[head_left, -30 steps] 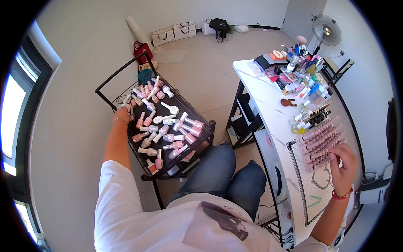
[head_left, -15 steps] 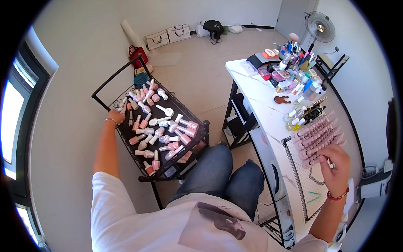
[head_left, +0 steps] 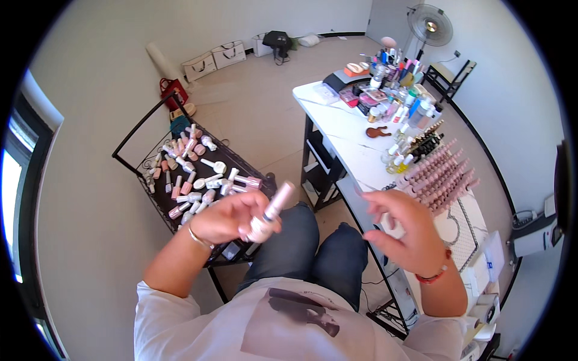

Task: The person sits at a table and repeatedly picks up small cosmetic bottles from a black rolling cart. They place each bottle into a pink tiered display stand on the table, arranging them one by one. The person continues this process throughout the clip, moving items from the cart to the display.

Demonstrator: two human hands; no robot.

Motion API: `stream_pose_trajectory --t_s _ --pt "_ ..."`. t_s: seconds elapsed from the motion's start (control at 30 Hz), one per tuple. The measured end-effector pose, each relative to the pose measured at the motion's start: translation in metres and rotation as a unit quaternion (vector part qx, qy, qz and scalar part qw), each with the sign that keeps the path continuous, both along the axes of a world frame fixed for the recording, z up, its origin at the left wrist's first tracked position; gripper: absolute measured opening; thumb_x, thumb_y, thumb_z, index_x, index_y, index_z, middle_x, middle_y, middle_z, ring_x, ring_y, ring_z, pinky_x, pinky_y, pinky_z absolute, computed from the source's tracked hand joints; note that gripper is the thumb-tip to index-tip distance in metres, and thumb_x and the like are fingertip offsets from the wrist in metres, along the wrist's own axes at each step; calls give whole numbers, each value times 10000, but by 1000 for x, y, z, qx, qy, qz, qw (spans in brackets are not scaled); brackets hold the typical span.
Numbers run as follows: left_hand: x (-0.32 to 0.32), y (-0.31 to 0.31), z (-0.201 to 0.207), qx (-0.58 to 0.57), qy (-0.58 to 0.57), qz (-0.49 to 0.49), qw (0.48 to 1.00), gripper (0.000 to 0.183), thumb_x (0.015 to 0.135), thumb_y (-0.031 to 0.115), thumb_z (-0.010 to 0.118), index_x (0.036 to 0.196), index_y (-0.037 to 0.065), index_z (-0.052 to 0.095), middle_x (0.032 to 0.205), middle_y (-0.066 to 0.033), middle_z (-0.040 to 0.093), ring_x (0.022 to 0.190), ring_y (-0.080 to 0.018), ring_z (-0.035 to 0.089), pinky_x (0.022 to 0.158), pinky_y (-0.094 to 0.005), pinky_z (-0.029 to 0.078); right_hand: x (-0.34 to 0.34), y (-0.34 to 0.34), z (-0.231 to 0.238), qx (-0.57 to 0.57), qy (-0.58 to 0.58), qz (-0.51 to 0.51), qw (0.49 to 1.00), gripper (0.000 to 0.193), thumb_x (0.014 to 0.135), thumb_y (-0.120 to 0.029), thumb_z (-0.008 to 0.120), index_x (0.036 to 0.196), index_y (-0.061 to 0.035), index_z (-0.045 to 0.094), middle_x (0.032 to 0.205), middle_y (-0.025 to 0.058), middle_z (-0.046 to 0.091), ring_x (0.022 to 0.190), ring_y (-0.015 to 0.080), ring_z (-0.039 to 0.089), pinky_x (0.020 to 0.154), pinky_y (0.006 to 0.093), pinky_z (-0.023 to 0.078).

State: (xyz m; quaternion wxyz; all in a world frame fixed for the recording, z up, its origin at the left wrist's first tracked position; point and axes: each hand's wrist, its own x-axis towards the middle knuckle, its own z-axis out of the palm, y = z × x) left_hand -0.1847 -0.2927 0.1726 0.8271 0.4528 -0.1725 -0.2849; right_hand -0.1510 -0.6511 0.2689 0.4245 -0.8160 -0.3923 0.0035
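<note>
My left hand [head_left: 224,220] is closed around a nail polish bottle [head_left: 279,201] with a long pale pink cap, held tilted above my lap. My right hand [head_left: 404,231] is raised beside the white table [head_left: 340,126], fingers apart, with nothing visible in its grasp. To the left, many pink and white nail polish bottles [head_left: 209,197] lie and stand on a black metal trolley [head_left: 234,157]; my left forearm hides its near part. Past my right hand, rows of pink swatch sticks [head_left: 442,177] stand on the table.
Small yellow-capped bottles [head_left: 398,162], a brown figure [head_left: 378,132] and a crowd of jars and brushes fill the table's far end. A black-edged mat [head_left: 466,237] lies nearer. A fan [head_left: 430,25] stands behind; bags [head_left: 229,54] line the far wall.
My left hand has come from the trolley's left side to above my lap, carrying a nail polish bottle. My right hand has left the swatch sticks and moved inward. The view has shifted right.
</note>
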Motion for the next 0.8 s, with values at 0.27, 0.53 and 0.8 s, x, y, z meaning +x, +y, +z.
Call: stream_pose_trajectory --t_s 0.27,0.53,0.8 --pt "-3 -79 -11 -44 71 -153 985 354 893 147 700 1189 64 524 1218 -171 634 949 -137 593 694 -216 448 -4 11 -4 34 128 91 987 401 880 -109 719 1215 -16 520 808 68 651 664 183 611 631 289 495" --pt "-2 -95 -16 -41 93 -154 983 283 967 138 597 1231 64 530 1210 -134 631 875 -142 591 744 -260 466 -18 -13 17 10 10 6 1000 124 868 -93 703 953 -62 618 761 86 629 654 276 614 589 345 469" --pt "-1 -67 -21 3 158 44 986 154 976 207 565 1051 73 578 974 -37 630 797 -121 566 710 -275 445 5 -139 53 -74 -319 -416 849 53 909 -36 629 952 -11 648 816 110 657 648 194 608 624 296 481"
